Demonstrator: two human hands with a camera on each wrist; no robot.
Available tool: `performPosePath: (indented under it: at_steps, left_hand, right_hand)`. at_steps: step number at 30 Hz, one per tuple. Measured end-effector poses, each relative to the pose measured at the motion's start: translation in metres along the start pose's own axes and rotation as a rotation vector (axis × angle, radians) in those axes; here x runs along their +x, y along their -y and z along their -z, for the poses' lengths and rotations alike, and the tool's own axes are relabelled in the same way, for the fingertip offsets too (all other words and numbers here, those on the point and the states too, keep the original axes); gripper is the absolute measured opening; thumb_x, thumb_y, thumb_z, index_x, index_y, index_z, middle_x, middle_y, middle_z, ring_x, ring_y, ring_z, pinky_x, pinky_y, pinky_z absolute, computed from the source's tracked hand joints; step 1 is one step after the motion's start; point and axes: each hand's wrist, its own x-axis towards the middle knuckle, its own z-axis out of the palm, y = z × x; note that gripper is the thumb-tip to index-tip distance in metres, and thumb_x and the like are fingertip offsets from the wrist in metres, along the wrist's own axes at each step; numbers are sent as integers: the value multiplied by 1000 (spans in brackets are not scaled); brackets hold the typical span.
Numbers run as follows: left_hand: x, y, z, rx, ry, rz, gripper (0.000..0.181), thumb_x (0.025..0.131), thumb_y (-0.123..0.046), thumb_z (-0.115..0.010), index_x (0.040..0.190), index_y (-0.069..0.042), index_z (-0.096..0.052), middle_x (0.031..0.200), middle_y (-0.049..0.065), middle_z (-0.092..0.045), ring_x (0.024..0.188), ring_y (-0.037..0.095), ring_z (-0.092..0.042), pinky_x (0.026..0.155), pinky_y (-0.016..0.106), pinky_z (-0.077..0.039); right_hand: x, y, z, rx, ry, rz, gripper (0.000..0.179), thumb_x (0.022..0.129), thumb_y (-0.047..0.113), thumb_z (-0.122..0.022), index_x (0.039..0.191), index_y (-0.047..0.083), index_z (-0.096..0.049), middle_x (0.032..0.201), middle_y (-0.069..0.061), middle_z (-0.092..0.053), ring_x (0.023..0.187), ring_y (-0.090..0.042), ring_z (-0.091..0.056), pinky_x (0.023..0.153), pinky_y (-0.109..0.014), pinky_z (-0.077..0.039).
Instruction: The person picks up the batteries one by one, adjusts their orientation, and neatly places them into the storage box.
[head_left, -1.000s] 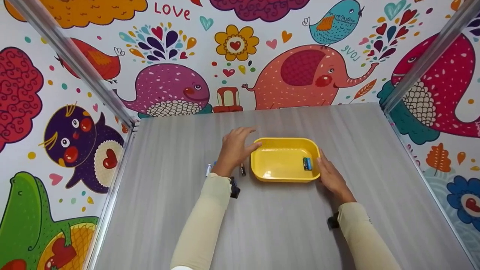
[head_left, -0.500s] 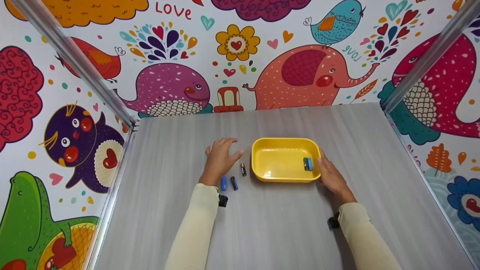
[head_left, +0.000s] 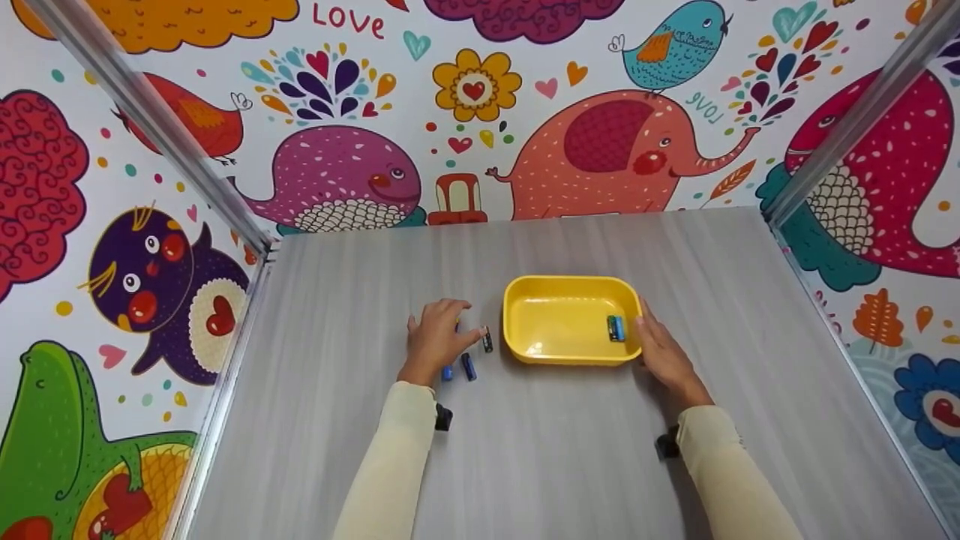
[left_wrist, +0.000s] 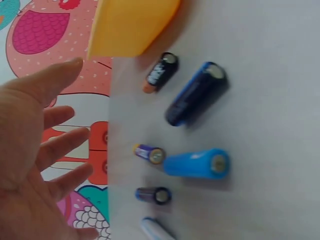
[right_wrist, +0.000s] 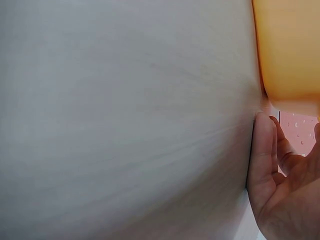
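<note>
My left hand [head_left: 437, 340] hovers over loose batteries left of the yellow tray [head_left: 555, 319], its fingers spread and holding nothing. In the left wrist view, a black battery with a copper end [left_wrist: 162, 72], a dark blue battery [left_wrist: 196, 94] and a bright blue battery [left_wrist: 197, 164] lie on the table. Beyond the fingers are a small purple battery [left_wrist: 149, 153], a small dark battery [left_wrist: 153, 195] and a partly cut-off white item [left_wrist: 156, 229]. Fairly straight fingers of my right hand [head_left: 666, 352] rest against the tray's right wall. Batteries [head_left: 616, 328] lie inside, near that wall.
The grey table [head_left: 570, 450] carries the tray and batteries. A cartoon-printed wall [head_left: 465, 150] stands behind it, with metal posts [head_left: 847, 120] at the corners and more printed panels on both sides.
My left hand has moved left from beside the tray's rim, then lowered towards the loose batteries, uncovering some and covering others. The right hand and the tray have stayed put.
</note>
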Motion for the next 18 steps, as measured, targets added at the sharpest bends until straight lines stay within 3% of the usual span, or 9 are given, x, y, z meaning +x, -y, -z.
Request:
performPosePath:
  at_steps: [8,18]
  left_hand:
    - [-6,4,-11,9,-38,-58,48,87,-46,-80,130,-27,-68,149,-1,-55,142,28,-44,115,77,-22]
    - [-8,10,-30,37,-17,-30,58,82,-51,-83,132,-29,-67,161,2,-40,152,32,-29,115,78,-17]
  right_hand:
    - [-1,2,1,24,14,-20,69,102,70,-18,161,44,5,162,-24,-26,117,-41,-51,76,-32,-50]
    - [-3,1,1,28,20,-33,66,103,68,-19,161,46,5,160,-22,-28,113,-39,-51,75,-33,-49]
